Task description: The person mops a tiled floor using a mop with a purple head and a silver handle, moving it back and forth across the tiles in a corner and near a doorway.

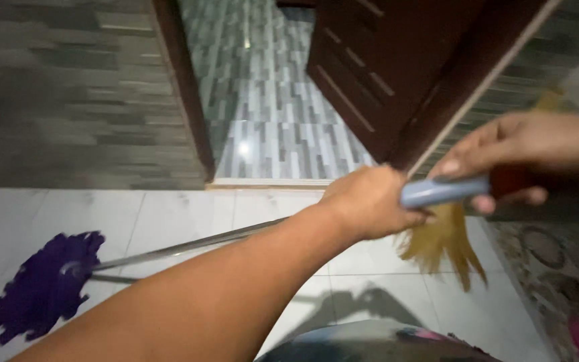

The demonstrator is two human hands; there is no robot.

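Clearly, left hand (pixel 370 201) and right hand (pixel 510 157) grip closed around mop handle (pixel 437 192), purple mop head (pixel 45 285) far left on open tiled floor (pixel 182 214).

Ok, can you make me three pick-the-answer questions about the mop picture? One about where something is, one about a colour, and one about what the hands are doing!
1. Where is the mop head?
A. On the white tile floor, lower left
B. Inside the doorway
C. On the patterned rug

2. What colour is the mop head?
A. Yellow
B. Purple
C. Red

3. What are the hands doing with the mop handle?
A. Neither touches it
B. Only the right hand holds it
C. Both grip it near its blue end

Answers:
1. A, since the mop head lies on the white floor at the lower left.
2. B, its strands are dark purple.
3. C, the left hand is closed round the handle and the right hand has its fingers over the blue grip.
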